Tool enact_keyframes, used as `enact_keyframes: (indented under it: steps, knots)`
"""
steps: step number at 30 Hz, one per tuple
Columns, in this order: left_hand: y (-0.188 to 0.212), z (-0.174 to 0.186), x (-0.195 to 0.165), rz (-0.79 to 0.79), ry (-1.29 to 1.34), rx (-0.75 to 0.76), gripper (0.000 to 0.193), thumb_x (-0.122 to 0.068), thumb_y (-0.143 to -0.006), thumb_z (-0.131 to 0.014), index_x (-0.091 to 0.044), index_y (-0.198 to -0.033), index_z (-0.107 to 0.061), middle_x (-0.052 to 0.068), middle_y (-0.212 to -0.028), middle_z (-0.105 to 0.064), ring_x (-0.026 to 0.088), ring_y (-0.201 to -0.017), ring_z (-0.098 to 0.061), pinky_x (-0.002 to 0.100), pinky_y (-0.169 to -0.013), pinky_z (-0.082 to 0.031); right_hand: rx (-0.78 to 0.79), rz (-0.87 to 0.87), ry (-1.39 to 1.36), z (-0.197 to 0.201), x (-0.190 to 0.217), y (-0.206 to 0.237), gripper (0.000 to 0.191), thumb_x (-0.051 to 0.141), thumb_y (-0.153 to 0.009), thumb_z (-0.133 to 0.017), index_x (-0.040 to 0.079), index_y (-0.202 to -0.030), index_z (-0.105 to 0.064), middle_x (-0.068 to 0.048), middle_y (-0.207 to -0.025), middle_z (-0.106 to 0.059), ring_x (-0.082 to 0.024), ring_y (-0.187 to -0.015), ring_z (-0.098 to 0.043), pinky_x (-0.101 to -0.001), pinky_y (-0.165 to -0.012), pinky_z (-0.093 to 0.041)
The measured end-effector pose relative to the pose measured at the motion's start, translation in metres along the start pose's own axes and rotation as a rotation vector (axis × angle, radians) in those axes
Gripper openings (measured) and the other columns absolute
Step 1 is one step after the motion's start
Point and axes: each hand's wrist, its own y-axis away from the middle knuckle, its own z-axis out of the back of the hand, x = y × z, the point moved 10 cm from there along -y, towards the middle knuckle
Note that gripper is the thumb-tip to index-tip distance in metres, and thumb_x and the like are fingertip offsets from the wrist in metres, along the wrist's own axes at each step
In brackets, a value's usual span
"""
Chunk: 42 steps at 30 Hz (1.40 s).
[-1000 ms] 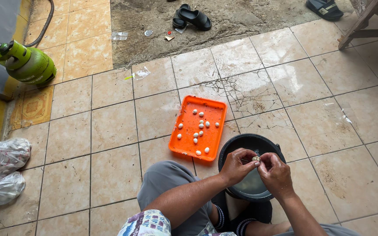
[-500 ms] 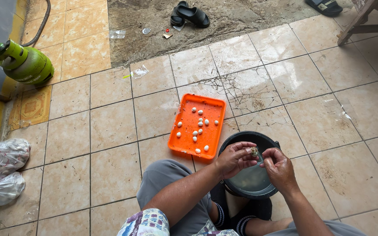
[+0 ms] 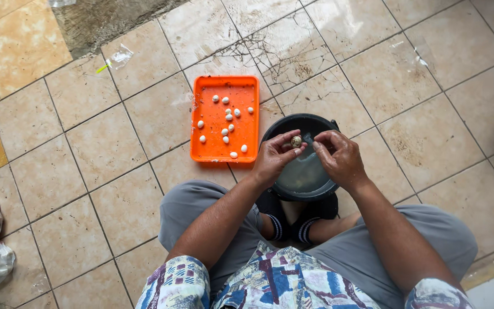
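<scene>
Head view, centre of the frame: the left hand (image 3: 274,157) pinches a small speckled egg (image 3: 296,141) over a black bowl (image 3: 293,125). Right hand (image 3: 341,158), fingers curled, picks at it. Just left, an orange tray (image 3: 210,150) holds peeled white eggs (image 3: 227,117).

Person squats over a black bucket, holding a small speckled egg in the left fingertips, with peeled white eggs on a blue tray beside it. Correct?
Not quite. In the head view the tray is orange, not blue. The rest holds: the left hand holds the small speckled egg over the black bucket.
</scene>
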Motion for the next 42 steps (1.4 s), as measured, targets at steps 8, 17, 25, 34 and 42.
enact_keyframes:
  steps: [8,17,25,34,42]
  knots:
    - [0.012,-0.022,-0.032,-0.148,-0.482,-0.036,0.040,-0.001,-0.093,-0.074,0.003,-0.131,-0.064,0.008,-0.120,-0.068,0.015,-0.111,-0.071,0.029,-0.098,-0.061,0.052,0.159,0.066,-0.005,0.036,0.001,0.015,0.001,-0.091,-0.070,-0.002,-0.105,-0.071,-0.015,-0.100,-0.074,-0.022,-0.086,-0.075,-0.0313,-0.073,-0.060]
    - [0.025,-0.044,-0.063,-0.297,-0.904,-0.060,0.030,-0.003,-0.090,-0.077,-0.002,-0.119,-0.069,0.011,-0.110,-0.067,0.017,-0.095,-0.076,0.027,-0.083,-0.067,0.042,0.522,0.429,-0.016,0.066,0.019,0.021,0.003,-0.089,-0.072,-0.001,-0.110,-0.066,-0.016,-0.101,-0.074,-0.030,-0.094,-0.074,-0.0389,-0.082,-0.061]
    - [0.028,-0.050,-0.063,-0.324,-0.930,-0.007,0.034,-0.001,-0.089,-0.076,-0.003,-0.122,-0.067,0.012,-0.113,-0.067,0.017,-0.096,-0.075,0.026,-0.084,-0.066,0.066,0.452,0.401,-0.016,0.056,0.013,0.016,0.001,-0.090,-0.070,-0.001,-0.105,-0.064,-0.016,-0.094,-0.072,-0.032,-0.088,-0.073,-0.0401,-0.077,-0.060]
    - [0.016,-0.027,-0.030,-0.143,-0.386,0.039,0.038,0.002,-0.094,-0.074,0.003,-0.131,-0.066,0.007,-0.118,-0.067,0.012,-0.105,-0.068,0.028,-0.094,-0.059,0.043,0.153,0.177,0.000,0.033,0.000,0.011,0.000,-0.094,-0.064,-0.001,-0.105,-0.067,-0.015,-0.095,-0.073,-0.026,-0.083,-0.074,-0.0350,-0.073,-0.059]
    - [0.013,-0.025,-0.029,-0.133,-0.335,0.057,0.035,-0.003,-0.098,-0.071,0.002,-0.131,-0.063,0.007,-0.123,-0.065,0.013,-0.111,-0.069,0.029,-0.100,-0.060,0.067,0.243,0.096,-0.002,0.051,0.005,0.020,0.009,-0.090,-0.076,-0.003,-0.104,-0.070,-0.016,-0.101,-0.072,-0.023,-0.088,-0.075,-0.0309,-0.072,-0.062]
